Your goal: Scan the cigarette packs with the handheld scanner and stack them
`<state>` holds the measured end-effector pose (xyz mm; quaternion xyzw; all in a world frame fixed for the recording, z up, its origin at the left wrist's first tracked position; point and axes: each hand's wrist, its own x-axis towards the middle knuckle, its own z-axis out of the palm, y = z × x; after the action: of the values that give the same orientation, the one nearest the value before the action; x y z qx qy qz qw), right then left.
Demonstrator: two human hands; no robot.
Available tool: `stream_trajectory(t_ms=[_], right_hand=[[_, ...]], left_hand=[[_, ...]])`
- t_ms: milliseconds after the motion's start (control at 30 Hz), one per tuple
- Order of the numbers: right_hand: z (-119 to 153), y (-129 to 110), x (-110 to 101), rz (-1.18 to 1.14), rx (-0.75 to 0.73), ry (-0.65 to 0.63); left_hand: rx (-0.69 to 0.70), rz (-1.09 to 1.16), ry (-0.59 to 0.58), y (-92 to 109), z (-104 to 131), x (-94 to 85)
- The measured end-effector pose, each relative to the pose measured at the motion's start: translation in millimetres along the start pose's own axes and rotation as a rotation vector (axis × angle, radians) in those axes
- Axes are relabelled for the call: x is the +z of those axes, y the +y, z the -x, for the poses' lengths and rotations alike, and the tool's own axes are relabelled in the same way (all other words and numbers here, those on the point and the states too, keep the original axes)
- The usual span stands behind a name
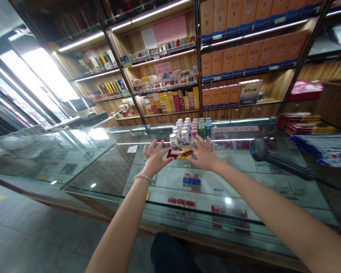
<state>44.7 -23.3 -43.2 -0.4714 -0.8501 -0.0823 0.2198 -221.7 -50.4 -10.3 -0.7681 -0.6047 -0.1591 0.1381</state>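
A red and yellow packet (pixel 179 153) lies flat between my two hands on the glass counter (pixel 102 178), in front of the small bottles. My left hand (pixel 155 157) is at its left end, fingers spread and the thumb close to the packet's edge. At the right end is my right hand (pixel 204 154), its fingers also apart and the thumb near the packet. Whether either thumb touches it is hard to tell. Just behind stand rows of white-capped bottles (pixel 174 140), with pink, green (pixel 201 129) and blue containers to their right.
A black handheld scanner (pixel 258 150) with a cable lies right of my right hand. Blue packets (pixel 324 148) and red packets (pixel 298 123) are stacked farther right. A white paper slip (pixel 132 149) lies on the left. Shelves with boxes stand behind the counter.
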Motion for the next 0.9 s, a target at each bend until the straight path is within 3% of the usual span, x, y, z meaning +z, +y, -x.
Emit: stream_trajectory(t_ms=[900], right_hand=[[-0.8,0.9,-0.9,-0.012,0.018,-0.023]], left_hand=[[0.008,-0.010,0.013,-0.7,0.9,5.6]])
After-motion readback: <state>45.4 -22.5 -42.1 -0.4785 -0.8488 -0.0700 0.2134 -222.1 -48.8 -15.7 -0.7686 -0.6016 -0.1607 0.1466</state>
